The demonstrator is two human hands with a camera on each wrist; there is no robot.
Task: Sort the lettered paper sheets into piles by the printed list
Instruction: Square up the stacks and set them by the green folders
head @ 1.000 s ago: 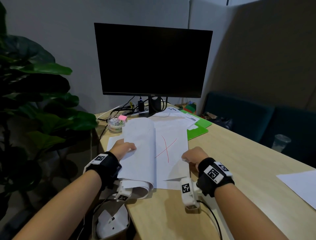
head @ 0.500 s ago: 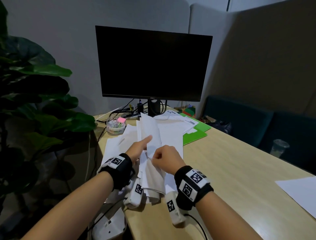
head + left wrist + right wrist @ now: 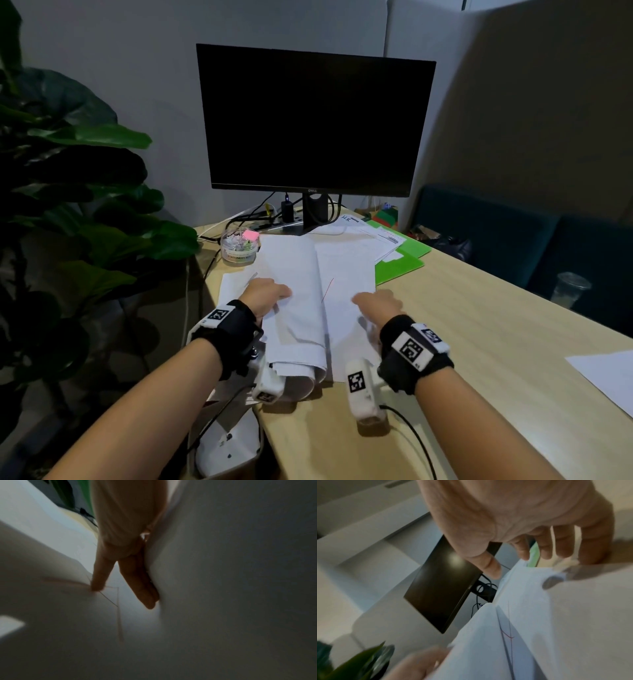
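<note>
Paper sheets (image 3: 298,308) lie as a loose stack at the near left part of the tabletop (image 3: 462,359), in front of the monitor (image 3: 315,120). The stack is split open like a book: the left portion is folded over and curls down at the near edge, the right portion lies flatter and bears a thin red pen stroke near the fold. How many sheets the stack holds cannot be told.

Two hands are on it. The left hand (image 3: 265,296) rests on the turned-over left portion; in the left wrist view its fingers (image 3: 139,582) are straight and pressed against the paper, curled round nothing. The right hand (image 3: 378,303) lies on the right portion at its right edge; in the right wrist view its fingers (image 3: 559,543) hang relaxed and slightly spread, tips touching the paper's edge, thumb free, with no sheet pinched.

Beyond the stack lie more printed papers (image 3: 373,236) on two overlapping green folders (image 3: 400,265). One round clear stationery tub (image 3: 239,245) stands just left of the stack. One separate white sheet (image 3: 606,380) lies well apart at the right edge. One leafy plant (image 3: 75,205) stands left of the tabletop, and one clear plastic cup (image 3: 570,289) sits beyond its far right edge.
</note>
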